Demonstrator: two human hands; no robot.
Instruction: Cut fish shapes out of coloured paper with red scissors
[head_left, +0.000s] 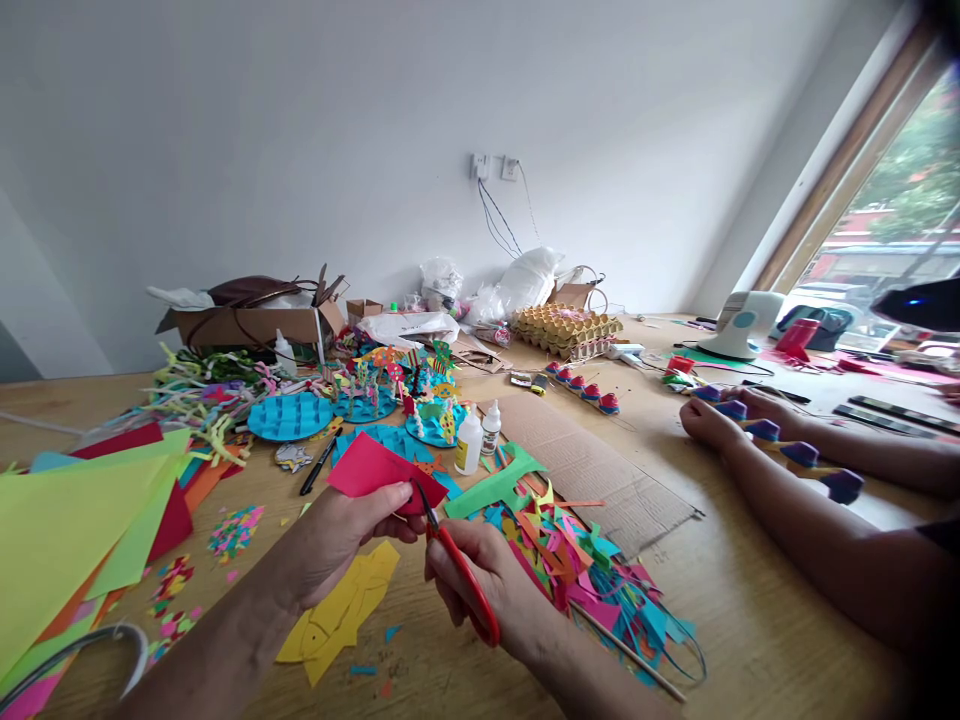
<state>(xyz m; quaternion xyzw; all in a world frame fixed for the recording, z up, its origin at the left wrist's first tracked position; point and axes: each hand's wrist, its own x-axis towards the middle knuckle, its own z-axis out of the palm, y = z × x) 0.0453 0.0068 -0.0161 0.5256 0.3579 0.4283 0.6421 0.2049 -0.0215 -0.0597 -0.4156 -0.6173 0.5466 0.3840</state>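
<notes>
My left hand (341, 535) pinches a piece of red paper (375, 468) between thumb and fingers, above the middle of the table. In my right hand (480, 575) is a pair of scissors with red handles (472, 590). Their blades meet the right part of the paper, close to my left thumb. Below my left wrist lies a yellow paper cutout (345, 615) with drawn lines. Just beyond the paper stand two white glue bottles (469, 443). A black pen (321, 462) lies left of the red paper.
Paper scraps (585, 570) heap up at right, beside a flat cardboard sheet (592, 465). Coloured sheets (75, 540) and confetti lie at left. Blue decorated discs (291, 415) sit farther back. Another person's arms (795, 500) rest at right near a painted egg-carton strip (761, 430). Stacked egg trays (566, 330) stand behind.
</notes>
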